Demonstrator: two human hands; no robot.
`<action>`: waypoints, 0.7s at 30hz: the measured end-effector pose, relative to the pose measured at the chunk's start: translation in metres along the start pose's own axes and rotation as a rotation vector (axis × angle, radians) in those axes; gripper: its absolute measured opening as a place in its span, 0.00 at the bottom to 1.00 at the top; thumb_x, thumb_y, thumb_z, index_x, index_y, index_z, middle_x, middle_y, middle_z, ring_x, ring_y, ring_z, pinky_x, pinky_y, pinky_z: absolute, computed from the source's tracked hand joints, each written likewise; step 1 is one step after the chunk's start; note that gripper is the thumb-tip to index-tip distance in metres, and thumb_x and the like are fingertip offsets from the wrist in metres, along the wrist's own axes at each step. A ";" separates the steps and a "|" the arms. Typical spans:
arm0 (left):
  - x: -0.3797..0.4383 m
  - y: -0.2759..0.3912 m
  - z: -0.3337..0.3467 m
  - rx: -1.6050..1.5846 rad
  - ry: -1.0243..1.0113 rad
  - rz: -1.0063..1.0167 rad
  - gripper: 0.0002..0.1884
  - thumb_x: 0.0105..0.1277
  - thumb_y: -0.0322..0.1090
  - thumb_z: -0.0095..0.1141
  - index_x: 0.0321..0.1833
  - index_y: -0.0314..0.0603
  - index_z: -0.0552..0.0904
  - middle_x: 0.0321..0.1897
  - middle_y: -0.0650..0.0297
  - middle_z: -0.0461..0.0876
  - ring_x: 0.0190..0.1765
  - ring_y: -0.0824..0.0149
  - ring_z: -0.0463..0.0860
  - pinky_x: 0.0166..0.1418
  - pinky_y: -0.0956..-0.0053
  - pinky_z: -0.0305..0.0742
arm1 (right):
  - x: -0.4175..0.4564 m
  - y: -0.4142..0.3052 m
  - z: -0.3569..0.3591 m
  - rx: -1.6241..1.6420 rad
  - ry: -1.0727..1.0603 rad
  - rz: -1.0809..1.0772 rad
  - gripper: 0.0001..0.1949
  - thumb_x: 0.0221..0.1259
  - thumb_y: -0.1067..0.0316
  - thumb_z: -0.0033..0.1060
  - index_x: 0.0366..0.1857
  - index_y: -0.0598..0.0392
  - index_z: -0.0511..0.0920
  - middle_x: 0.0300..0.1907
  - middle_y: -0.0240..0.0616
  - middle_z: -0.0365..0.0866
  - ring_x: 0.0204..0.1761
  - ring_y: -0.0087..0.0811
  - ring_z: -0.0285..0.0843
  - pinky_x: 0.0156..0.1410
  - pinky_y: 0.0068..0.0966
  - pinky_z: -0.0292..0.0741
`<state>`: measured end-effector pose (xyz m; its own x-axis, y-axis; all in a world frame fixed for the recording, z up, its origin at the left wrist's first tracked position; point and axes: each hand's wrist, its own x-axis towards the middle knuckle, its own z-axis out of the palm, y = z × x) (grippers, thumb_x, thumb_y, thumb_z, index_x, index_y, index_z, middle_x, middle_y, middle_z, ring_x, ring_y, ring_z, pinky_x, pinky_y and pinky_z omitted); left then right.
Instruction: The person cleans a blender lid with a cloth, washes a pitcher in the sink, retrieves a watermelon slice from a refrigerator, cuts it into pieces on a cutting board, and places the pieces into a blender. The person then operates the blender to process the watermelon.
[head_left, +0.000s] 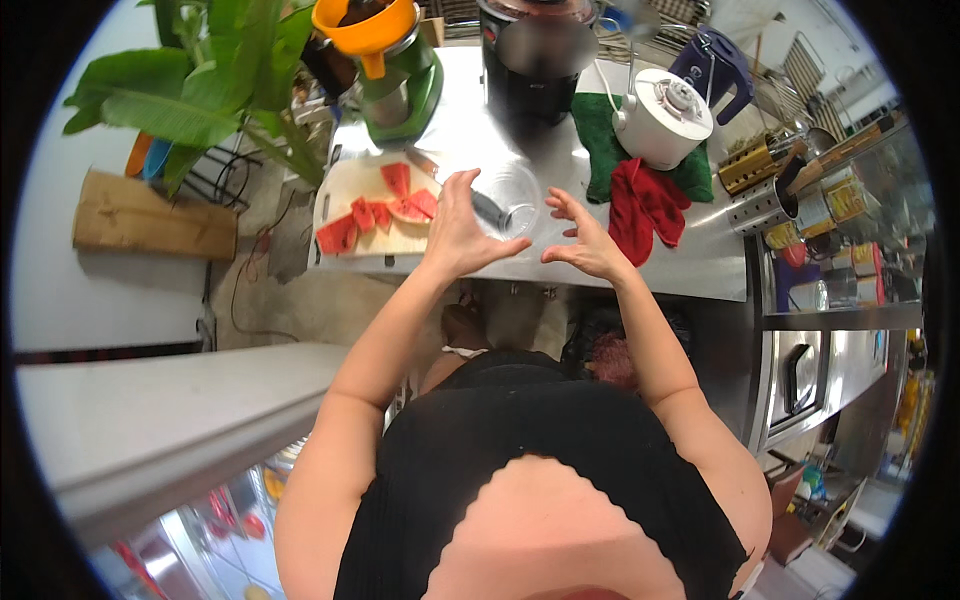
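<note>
My left hand (459, 229) is held over the right edge of a cutting board (343, 187), its thumb and fingers spread. Across a small gap, my right hand (589, 238) is raised with curved, parted fingers and nothing in them. Between the two hands stands a clear plastic cup (528, 184); whether the left hand touches it, I cannot tell. A knife with a dark handle (489, 210) lies by the cup, its blade pointing towards the board and partly hidden by my left hand. Cut watermelon pieces (339, 234) are scattered on the board.
Along the back of the steel table (690, 259) are a green juicer (427, 90) with an orange funnel and a black appliance (525, 94). A white motor base (660, 124) sits on a green cloth (596, 150), with a red cloth (645, 206) in front. Perforated utensil holders (754, 206) stand right.
</note>
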<state>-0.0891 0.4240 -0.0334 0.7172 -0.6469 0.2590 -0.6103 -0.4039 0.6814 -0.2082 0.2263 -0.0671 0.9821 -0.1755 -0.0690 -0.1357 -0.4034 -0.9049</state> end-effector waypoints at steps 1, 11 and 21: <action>0.031 -0.001 0.001 0.001 -0.032 0.013 0.56 0.36 0.52 0.76 0.66 0.31 0.59 0.63 0.45 0.62 0.65 0.46 0.65 0.67 0.58 0.65 | 0.017 -0.007 -0.005 -0.067 0.042 -0.018 0.55 0.36 0.52 0.82 0.71 0.54 0.54 0.66 0.49 0.65 0.65 0.42 0.66 0.64 0.39 0.69; 0.181 -0.056 0.075 -0.095 -0.142 0.088 0.60 0.35 0.56 0.76 0.68 0.31 0.56 0.67 0.40 0.56 0.69 0.41 0.58 0.71 0.56 0.60 | 0.145 0.052 0.021 -0.107 0.630 0.066 0.47 0.33 0.59 0.83 0.62 0.61 0.61 0.56 0.49 0.75 0.57 0.45 0.74 0.60 0.34 0.71; 0.161 -0.111 0.084 -0.504 -0.230 -0.384 0.57 0.47 0.51 0.74 0.71 0.32 0.48 0.67 0.40 0.58 0.65 0.46 0.68 0.61 0.58 0.73 | 0.208 0.055 0.001 0.067 0.677 0.047 0.42 0.35 0.61 0.79 0.58 0.66 0.65 0.53 0.51 0.73 0.55 0.43 0.73 0.59 0.33 0.70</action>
<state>0.0655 0.3103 -0.1248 0.7282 -0.6614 -0.1798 -0.0550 -0.3178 0.9466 -0.0109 0.1685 -0.1311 0.6742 -0.7234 0.1490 -0.1469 -0.3290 -0.9328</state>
